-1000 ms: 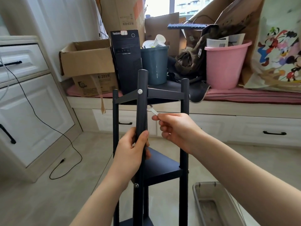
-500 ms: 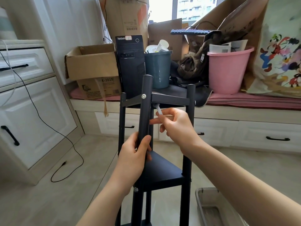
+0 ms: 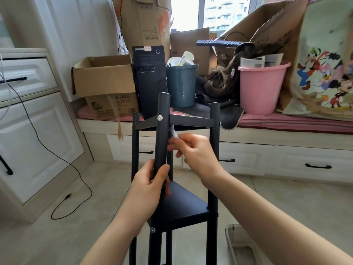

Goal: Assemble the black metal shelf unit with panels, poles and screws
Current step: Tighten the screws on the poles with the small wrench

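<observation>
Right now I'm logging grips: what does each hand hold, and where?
Left hand grips the black metal pole mid-length; right hand pinches a small white tool by its lower end.

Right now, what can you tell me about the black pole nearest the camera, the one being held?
The front pole is a round black tube, metal by its look, matte, standing about upright as a corner post of the shelf unit. A silver screw fastens the top panel to it; a second screw sits lower down. The left hand grips its middle. The right hand holds a small white tool just behind it.
</observation>
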Tool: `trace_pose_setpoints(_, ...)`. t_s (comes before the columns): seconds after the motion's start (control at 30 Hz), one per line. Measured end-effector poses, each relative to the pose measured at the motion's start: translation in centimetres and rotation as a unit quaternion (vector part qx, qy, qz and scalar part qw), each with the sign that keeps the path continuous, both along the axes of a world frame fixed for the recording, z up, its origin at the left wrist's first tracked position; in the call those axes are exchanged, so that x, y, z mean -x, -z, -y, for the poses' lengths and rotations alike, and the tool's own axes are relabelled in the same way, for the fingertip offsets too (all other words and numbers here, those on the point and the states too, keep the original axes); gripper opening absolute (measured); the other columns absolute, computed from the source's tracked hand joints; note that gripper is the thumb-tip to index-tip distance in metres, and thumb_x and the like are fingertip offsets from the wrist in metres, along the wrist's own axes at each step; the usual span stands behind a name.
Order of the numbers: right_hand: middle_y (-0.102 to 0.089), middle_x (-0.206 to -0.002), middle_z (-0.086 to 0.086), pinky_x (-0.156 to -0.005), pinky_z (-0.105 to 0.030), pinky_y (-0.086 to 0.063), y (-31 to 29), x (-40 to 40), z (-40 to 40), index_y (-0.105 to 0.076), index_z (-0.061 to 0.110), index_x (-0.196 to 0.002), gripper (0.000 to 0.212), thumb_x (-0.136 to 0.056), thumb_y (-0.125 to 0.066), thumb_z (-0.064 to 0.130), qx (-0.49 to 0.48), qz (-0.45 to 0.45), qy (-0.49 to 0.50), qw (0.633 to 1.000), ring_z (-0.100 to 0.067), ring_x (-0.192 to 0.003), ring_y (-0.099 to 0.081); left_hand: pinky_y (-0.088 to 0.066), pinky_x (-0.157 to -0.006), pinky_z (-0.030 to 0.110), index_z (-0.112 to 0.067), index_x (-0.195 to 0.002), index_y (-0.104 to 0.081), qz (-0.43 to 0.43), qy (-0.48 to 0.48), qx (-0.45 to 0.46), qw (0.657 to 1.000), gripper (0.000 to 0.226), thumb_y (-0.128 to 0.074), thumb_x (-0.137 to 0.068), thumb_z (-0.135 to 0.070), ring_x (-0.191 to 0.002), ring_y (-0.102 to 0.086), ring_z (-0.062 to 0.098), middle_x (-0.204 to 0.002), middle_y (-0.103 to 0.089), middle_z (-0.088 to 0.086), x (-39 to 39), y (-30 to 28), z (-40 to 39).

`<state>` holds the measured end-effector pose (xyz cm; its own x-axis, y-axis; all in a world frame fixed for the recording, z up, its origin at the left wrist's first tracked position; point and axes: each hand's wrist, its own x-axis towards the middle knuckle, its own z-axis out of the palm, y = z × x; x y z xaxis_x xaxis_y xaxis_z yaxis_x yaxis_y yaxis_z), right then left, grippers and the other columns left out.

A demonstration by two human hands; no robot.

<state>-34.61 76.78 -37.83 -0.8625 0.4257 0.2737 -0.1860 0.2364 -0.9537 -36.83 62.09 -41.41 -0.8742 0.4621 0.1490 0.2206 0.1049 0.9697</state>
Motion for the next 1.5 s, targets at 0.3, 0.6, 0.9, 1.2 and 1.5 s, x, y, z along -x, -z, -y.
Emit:
trace_pose_setpoints(0.3,-0.053,-0.051,0.015,-0.061,-0.022,-0.043,0.3,0.7,0.2,-0.078,0.018,-0.088,0.016,-0.093,-0.064,0.021,0.063,0.023,0.04,0.997,-0.001,-0.054,-0.05,-0.055,-0.08,0.053,-0.01,-0.097,-0.058,0.012,0.006,0.011,1.0,0.027,-0.052,-0.102,-0.035,-0.062,-0.062,0.021,-0.062,-0.064,0.005,0.2,-0.2,0.4)
trace_pose_setpoints(0.6,-0.074,-0.069,0.003,-0.062,-0.023,-0.047,-0.4,0.6,0.3,-0.073,0.022,-0.086,0.021,-0.098,-0.058,0.014,0.045,-0.011,0.033,0.998,-0.006,-0.056,-0.051,-0.057,-0.069,0.046,-0.012,-0.097,-0.059,0.01,0.006,0.008,1.0,0.024,-0.052,-0.101,-0.034,-0.059,-0.061,0.02,-0.062,-0.062,0.003,0.4,-0.3,0.5)
trace_pose_setpoints(0.9,-0.077,-0.092,0.01,-0.077,-0.007,-0.049,-0.3,0.4,-0.7,-0.076,0.017,-0.104,0.015,-0.093,-0.066,0.015,-0.016,-0.019,0.008,1.0,0.009,-0.084,-0.066,-0.055,-0.058,0.023,-0.013,-0.097,-0.061,0.023,0.017,-0.004,1.0,0.019,-0.054,-0.101,-0.03,-0.058,-0.062,0.016,-0.065,-0.061,0.0,0.4,-0.3,0.9)
trace_pose_setpoints(1.2,-0.076,-0.094,0.001,-0.089,-0.04,-0.055,0.4,0.8,0.8,-0.077,0.01,-0.106,0.018,-0.09,-0.07,0.016,-0.076,-0.075,0.066,0.992,-0.015,-0.092,-0.07,-0.053,-0.061,0.02,-0.021,-0.097,-0.062,-0.009,0.024,0.035,0.999,0.013,-0.056,-0.099,-0.033,-0.063,-0.067,0.014,-0.074,-0.069,-0.003,1.0,-0.1,1.0)
trace_pose_setpoints(1.5,-0.066,-0.073,0.014,-0.064,-0.021,-0.046,2.0,2.2,1.3,-0.078,0.015,-0.098,0.012,-0.091,-0.07,0.02,-0.205,-0.122,0.171,0.956,-0.007,-0.062,-0.054,-0.051,-0.059,0.014,-0.023,-0.097,-0.061,-0.02,0.034,0.044,0.998,0.014,-0.054,-0.099,-0.036,-0.065,-0.068,0.013,-0.076,-0.07,-0.007,1.1,-0.1,1.4)
